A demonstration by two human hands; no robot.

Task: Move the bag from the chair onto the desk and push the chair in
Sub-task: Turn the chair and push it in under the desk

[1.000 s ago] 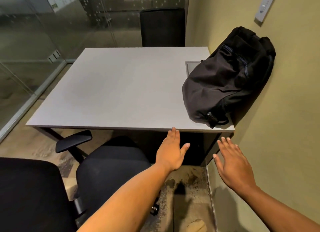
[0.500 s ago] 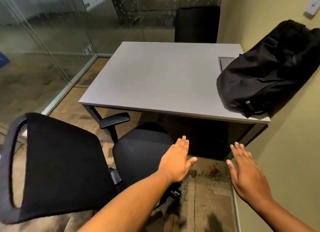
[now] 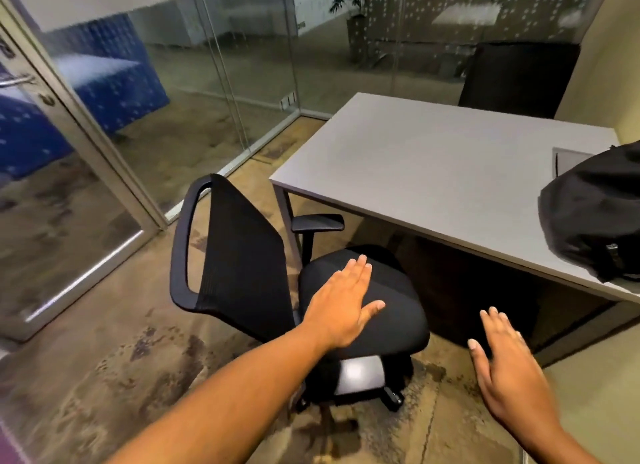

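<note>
The black bag [image 3: 595, 217] lies on the right end of the grey desk [image 3: 433, 165], against the yellow wall. A black office chair [image 3: 242, 255] stands in front of the desk, its seat partly under the desk edge and its mesh back turned toward the left. My left hand [image 3: 341, 306] is flat and open above the seat, just right of the backrest. My right hand [image 3: 505, 363] hovers open over the floor near the wall, holding nothing.
Glass walls and a glass door [image 3: 69, 172] close off the left side. A second black chair [image 3: 519, 79] stands behind the desk. A grey cover plate [image 3: 568, 158] is set into the desktop beside the bag. The yellow wall [image 3: 602, 387] runs along the right.
My view has swung left, bringing the chair's back and seat fully into sight. Both hands have dropped from the desk edge; the left now reaches over the seat.
</note>
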